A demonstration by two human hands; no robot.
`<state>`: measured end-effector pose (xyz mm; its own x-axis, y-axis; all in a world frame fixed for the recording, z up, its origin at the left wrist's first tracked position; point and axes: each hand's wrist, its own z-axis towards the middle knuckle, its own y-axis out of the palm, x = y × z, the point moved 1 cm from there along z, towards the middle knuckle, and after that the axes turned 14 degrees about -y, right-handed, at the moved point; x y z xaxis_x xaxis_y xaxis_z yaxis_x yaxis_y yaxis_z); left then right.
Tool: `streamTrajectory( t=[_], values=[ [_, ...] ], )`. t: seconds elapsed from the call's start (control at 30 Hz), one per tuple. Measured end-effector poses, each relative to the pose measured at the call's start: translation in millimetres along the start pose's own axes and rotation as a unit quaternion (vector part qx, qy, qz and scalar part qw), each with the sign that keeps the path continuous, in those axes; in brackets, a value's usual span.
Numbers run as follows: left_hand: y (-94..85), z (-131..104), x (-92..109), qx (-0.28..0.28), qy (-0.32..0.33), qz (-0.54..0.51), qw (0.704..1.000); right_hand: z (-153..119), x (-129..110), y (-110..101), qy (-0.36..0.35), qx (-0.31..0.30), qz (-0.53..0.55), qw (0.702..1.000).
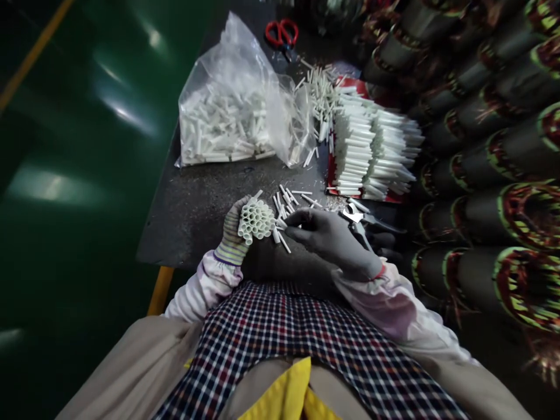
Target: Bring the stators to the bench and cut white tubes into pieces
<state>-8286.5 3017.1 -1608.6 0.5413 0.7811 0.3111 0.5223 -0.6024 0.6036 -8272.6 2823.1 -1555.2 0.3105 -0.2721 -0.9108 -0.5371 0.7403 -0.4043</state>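
Note:
My left hand [234,231], in a striped knit glove, is closed around a bundle of white tubes [257,219], their open round ends facing up toward me. Just right of the bundle, my right hand [326,233] wears a grey glove. Its thumb and forefinger are pinched together at a small white tube [280,223] close to the bundle. Loose short tubes [286,201] lie scattered on the dark table between and beyond my hands. Pliers [356,219] with dark handles rest beside my right wrist, partly behind it.
A clear plastic bag [227,111] full of short tubes stands at the back left. Neatly stacked longer tubes [354,146] sit on a red tray [331,169]. Scissors [282,36] with red handles lie at the far edge. Motor stators [476,274] with copper windings crowd the right side.

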Motion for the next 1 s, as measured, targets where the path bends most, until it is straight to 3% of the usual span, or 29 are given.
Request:
streamTrajectory(
  t=[0.13,0.33,0.47,0.6,0.67,0.77,0.9,1.0],
  values=[
    [4.6,-5,-6,-0.025,0.03,0.012,0.999,-7,-4,3,0.058,-0.02,0.075,0.995],
    [5.5,-15,-12,-0.012,0.038,0.078,0.996,-8,-2,0,0.066,-0.006,0.029,0.997],
    [7.5,-16,-17,-0.002,0.008,0.045,0.999,-16,5,14,0.027,0.048,0.022,0.998],
    [12.9,-14,-28,-0.013,-0.064,0.017,0.998,-22,9,34,-0.003,0.145,-0.072,0.987],
    [13.4,-12,-31,-0.018,-0.092,0.008,0.996,-17,15,34,-0.021,0.16,-0.114,0.98],
    [7.9,-9,-23,-0.016,-0.068,-0.017,0.997,-3,35,13,-0.005,0.121,-0.215,0.969],
    [-4.0,-8,-5,0.017,-0.01,-0.027,0.999,18,69,-27,0.103,0.012,-0.422,0.901],
    [-7.1,-8,-3,0.028,-0.009,-0.031,0.999,24,77,-40,0.117,-0.062,-0.467,0.874]
  ],
)
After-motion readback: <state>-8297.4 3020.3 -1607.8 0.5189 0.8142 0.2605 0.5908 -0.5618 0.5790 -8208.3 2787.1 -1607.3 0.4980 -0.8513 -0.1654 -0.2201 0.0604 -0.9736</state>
